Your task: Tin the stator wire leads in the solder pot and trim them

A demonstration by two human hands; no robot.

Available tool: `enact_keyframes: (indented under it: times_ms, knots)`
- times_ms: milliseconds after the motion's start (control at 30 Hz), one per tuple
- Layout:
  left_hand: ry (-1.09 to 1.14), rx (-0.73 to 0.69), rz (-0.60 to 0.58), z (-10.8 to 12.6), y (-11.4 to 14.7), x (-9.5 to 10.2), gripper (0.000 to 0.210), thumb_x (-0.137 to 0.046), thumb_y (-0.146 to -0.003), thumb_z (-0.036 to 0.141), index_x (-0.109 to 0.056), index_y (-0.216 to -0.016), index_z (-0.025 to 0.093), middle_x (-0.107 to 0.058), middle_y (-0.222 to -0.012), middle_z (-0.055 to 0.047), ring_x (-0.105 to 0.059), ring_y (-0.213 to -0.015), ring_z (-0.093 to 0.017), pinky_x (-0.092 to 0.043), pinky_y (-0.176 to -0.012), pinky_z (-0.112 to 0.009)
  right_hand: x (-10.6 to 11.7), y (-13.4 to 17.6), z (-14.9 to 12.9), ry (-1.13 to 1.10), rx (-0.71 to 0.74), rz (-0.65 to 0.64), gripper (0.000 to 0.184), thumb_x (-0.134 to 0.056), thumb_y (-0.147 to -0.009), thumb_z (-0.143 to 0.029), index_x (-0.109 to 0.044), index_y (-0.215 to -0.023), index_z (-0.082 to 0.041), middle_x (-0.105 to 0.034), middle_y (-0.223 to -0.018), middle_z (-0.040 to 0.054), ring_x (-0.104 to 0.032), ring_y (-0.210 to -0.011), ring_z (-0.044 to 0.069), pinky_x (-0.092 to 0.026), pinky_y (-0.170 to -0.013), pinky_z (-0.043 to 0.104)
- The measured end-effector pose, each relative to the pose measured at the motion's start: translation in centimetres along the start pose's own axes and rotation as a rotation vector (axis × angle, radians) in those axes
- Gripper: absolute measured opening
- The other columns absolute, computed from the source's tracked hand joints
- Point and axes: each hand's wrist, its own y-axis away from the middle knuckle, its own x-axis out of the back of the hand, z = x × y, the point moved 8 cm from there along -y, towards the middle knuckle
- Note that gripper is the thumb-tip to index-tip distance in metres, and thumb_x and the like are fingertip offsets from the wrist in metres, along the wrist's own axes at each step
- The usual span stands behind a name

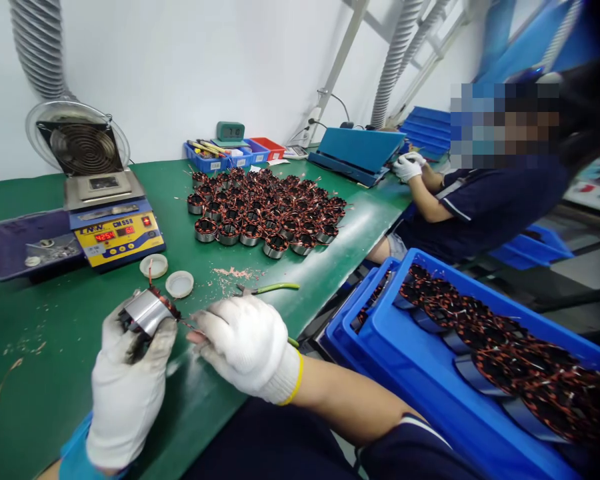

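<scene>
My gloved left hand point(130, 380) is closed around a motor stator point(149, 312), a silvery ring with dark copper windings, held tilted above the green bench point(55, 353). One lead stands up from its top. Beside it, my gloved right hand point(245, 340) pinches wire leads point(189, 325) coming off the stator's right side; a bare fingertip shows through the glove. Green-handled cutters point(275, 287) lie just beyond my right hand, partly hidden by it. Two small white round dishes point(179, 284) sit behind the stator.
Many more stators point(265, 210) stand grouped on the bench. A yellow-and-blue solder pot point(117, 233) is at left with a fan point(85, 147) behind it. Blue crates point(395, 333) of stators stand at right. A co-worker point(480, 193) sits beyond. Copper scraps point(235, 273) litter the bench.
</scene>
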Motion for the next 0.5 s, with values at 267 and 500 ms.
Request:
enact_keyframes:
  times_ms: [267,500]
  knots:
    - [-0.040,-0.013,0.022,0.3,-0.2,0.5,0.052,-0.078,-0.073,0.050,-0.057,-0.113,0.025,-0.065,-0.110,-0.003,-0.063,-0.095,-0.022,-0.048,-0.090,-0.030,-0.3,-0.3,0.4,-0.120,-0.142,0.038,0.020,-0.052,-0.094,-0.036,-0.066,-0.097,-0.022,-0.070,-0.082,0.0010,-0.062,-0.065,0.017,-0.036,-0.059,0.031]
    - [-0.054,-0.024,0.031,0.7,-0.6,0.7,0.051,-0.076,-0.072,0.053,-0.058,-0.111,0.025,-0.066,-0.113,-0.006,-0.065,-0.096,-0.024,-0.049,-0.090,-0.032,-1.4,-0.6,0.6,-0.102,-0.188,-0.098,0.020,-0.053,-0.093,-0.036,-0.066,-0.096,-0.022,-0.068,-0.079,0.0012,-0.062,-0.066,0.017,-0.036,-0.059,0.030]
